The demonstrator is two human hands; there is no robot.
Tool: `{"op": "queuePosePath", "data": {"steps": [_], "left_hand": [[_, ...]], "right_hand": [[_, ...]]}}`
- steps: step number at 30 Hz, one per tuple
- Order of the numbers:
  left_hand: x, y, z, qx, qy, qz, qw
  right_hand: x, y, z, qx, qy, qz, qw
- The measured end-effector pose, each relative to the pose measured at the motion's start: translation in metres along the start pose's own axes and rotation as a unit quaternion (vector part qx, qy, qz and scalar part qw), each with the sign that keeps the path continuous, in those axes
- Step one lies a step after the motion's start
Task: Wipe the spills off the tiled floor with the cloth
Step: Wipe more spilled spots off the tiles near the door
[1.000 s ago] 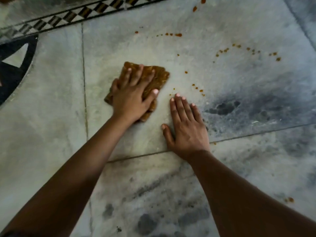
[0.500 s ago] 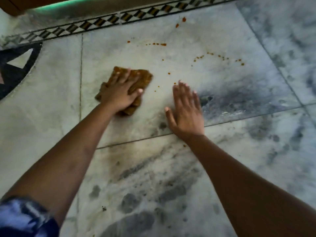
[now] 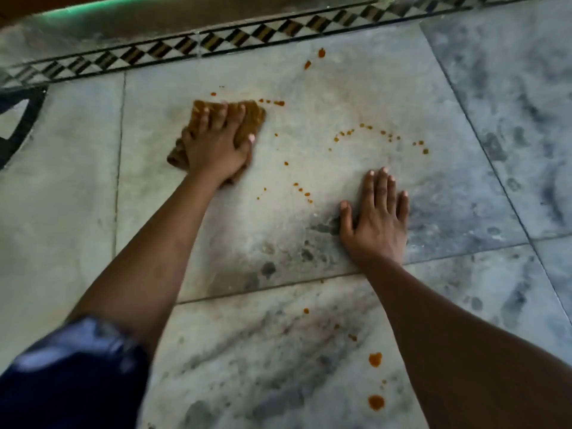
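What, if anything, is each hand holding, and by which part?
Nothing is gripped. The left hand presses flat on top of the folded brown cloth, fingers spread across it; the right hand lies flat on the grey marble floor tile.

**One Camera, Looking Down**

There is just one camera. It sits on the person's head and looks forward and down at the floor [image 3: 309, 119] from close up. The left arm [image 3: 148, 264] and right arm [image 3: 433, 320] come in from the bottom edge. The patterned border [image 3: 216, 41] runs along the top, farthest away.

Cloth [image 3: 253, 117] left of spills [image 3: 365, 133].
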State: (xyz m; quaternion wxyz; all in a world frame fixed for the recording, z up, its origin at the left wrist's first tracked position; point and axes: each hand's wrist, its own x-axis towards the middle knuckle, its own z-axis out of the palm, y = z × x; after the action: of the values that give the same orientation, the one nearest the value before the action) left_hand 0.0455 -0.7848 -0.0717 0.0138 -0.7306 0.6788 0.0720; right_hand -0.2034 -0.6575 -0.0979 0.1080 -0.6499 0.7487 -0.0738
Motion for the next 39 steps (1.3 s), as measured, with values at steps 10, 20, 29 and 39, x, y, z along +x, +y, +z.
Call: {"op": "queuePosePath", "data": {"steps": [10, 20, 29, 39], "left_hand": [[0.080, -0.019, -0.016, -0.072, 0.024, -0.186, 0.980], [0.031, -0.042, -0.011, 0.052, -0.028, 0.042, 0.997], [0.062, 0.055, 0.000, 0.011, -0.014, 0.059, 0.998], [0.068, -0.026, -0.004, 0.005, 0.025, -0.077, 0.997]], "right_hand": [[0.001, -0.001, -0.001, -0.007, -0.026, 0.003, 1.000], [0.000, -0.002, -0.002, -0.001, -0.023, 0.009, 1.000], [0.000, -0.002, -0.004, -0.003, -0.024, 0.007, 1.000], [0.000, -0.001, 0.000, 0.010, -0.012, 0.007, 1.000]]}}
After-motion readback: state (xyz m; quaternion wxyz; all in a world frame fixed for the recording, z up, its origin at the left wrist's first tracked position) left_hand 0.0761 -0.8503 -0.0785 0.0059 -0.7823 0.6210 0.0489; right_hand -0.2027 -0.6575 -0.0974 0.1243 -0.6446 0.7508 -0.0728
